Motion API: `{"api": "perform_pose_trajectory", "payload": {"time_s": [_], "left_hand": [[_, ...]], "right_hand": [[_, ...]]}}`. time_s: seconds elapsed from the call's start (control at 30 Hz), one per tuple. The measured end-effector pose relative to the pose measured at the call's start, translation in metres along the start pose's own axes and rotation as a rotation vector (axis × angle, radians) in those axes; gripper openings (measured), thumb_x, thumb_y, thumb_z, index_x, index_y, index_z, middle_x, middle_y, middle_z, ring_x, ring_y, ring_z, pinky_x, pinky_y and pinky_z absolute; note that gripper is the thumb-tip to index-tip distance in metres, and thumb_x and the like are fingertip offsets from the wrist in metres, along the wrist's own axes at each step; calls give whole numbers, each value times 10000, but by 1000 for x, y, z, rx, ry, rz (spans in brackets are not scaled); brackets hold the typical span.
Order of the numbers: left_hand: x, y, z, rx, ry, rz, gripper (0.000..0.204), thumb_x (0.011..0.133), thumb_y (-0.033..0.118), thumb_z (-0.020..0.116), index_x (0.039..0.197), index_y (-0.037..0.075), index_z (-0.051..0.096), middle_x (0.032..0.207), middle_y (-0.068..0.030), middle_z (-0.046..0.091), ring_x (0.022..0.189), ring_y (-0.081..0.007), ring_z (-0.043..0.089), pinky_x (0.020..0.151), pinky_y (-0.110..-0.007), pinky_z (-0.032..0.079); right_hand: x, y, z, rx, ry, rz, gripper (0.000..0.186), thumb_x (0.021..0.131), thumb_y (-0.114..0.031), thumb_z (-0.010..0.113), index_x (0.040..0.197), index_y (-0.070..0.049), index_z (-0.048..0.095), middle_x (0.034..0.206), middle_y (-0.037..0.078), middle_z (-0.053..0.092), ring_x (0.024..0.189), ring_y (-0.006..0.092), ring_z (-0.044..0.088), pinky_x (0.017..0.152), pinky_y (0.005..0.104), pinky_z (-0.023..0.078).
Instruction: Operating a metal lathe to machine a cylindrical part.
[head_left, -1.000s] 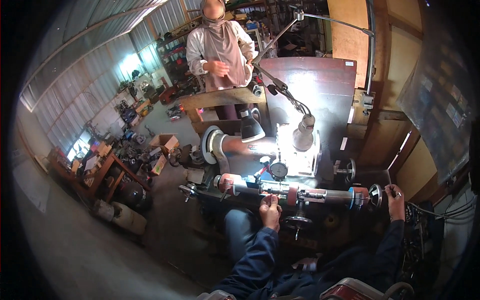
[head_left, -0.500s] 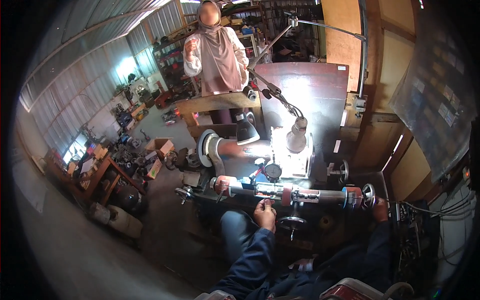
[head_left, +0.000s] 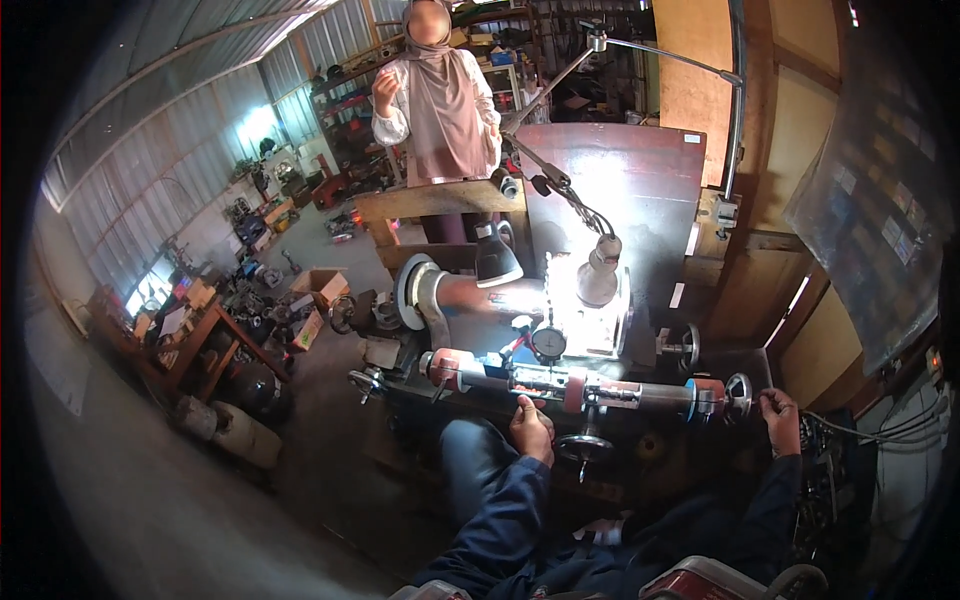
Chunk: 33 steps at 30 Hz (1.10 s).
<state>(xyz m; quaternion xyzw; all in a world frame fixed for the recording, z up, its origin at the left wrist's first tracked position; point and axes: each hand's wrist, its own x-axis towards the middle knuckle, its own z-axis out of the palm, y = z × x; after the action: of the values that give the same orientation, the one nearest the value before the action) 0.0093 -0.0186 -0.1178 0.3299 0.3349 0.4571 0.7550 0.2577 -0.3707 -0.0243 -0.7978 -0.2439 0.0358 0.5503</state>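
My left hand (head_left: 532, 430) is closed beneath the middle of a horizontal steel shaft assembly (head_left: 660, 397) with red clamps; what its fingertips grip is too small to make out. My right hand (head_left: 780, 425) grips the handle at the rim of a chrome handwheel (head_left: 740, 397) on the assembly's right end. A dial gauge (head_left: 548, 344) stands above the middle of the shaft. A second handwheel (head_left: 585, 446) hangs below it. Behind, a lamp (head_left: 603, 275) lights the machine brightly, beside a large horizontal cylinder (head_left: 480, 300).
A person (head_left: 440, 120) stands behind a wooden frame (head_left: 400, 205), one hand raised. An articulated lamp arm (head_left: 598, 42) reaches overhead. A steel plate (head_left: 615, 160) stands behind the machine. Parts and boxes (head_left: 320, 285) lie on the floor at left; cables (head_left: 880, 430) hang at right.
My right hand dropped lower beside the handwheel, then rose again along its rim. My left hand stayed under the shaft. The person opposite raised a hand from waist to shoulder height.
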Motion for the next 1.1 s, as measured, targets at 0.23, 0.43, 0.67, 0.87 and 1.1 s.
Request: {"api": "perform_pose_trajectory", "payload": {"time_s": [0.23, 0.43, 0.67, 0.87, 1.1], "left_hand": [[0, 2, 4, 17, 47, 4, 332, 999, 378, 462, 865, 86, 543, 539, 54, 382, 386, -51, 346, 349, -221, 264], [-2, 4, 6, 52, 50, 2, 290, 997, 359, 474, 876, 105, 542, 590, 54, 411, 418, -52, 373, 372, -217, 295], [1, 0, 4, 62, 70, 17, 227, 989, 320, 509, 873, 129, 550, 578, 63, 408, 420, -40, 371, 369, -206, 282], [-2, 2, 8, 145, 106, -19, 223, 978, 330, 531, 875, 133, 552, 528, 62, 416, 402, -40, 359, 365, -208, 266], [-3, 7, 8, 128, 129, 5, 255, 958, 354, 562, 899, 105, 567, 528, 38, 469, 384, -39, 356, 348, -221, 239]], "right_hand": [[33, 1, 14, -28, 113, -18, 102, 913, -134, 628, 882, -38, 641, 766, -57, 557, 737, 50, 476, 684, 226, 404], [60, 41, 15, 13, 24, 25, 156, 925, -174, 616, 881, -26, 639, 779, -29, 585, 774, 64, 506, 719, 244, 423], [63, 107, 34, 116, -6, 85, 183, 932, -159, 570, 922, 5, 652, 819, 22, 638, 768, 106, 558, 706, 280, 458], [36, 131, 29, -44, -5, -63, 177, 867, -47, 534, 964, 10, 671, 846, 91, 685, 769, 150, 610, 700, 322, 474], [13, 112, 34, -34, 0, -16, 175, 875, -109, 549, 882, 3, 684, 743, 22, 640, 718, 93, 551, 640, 290, 437]]}}
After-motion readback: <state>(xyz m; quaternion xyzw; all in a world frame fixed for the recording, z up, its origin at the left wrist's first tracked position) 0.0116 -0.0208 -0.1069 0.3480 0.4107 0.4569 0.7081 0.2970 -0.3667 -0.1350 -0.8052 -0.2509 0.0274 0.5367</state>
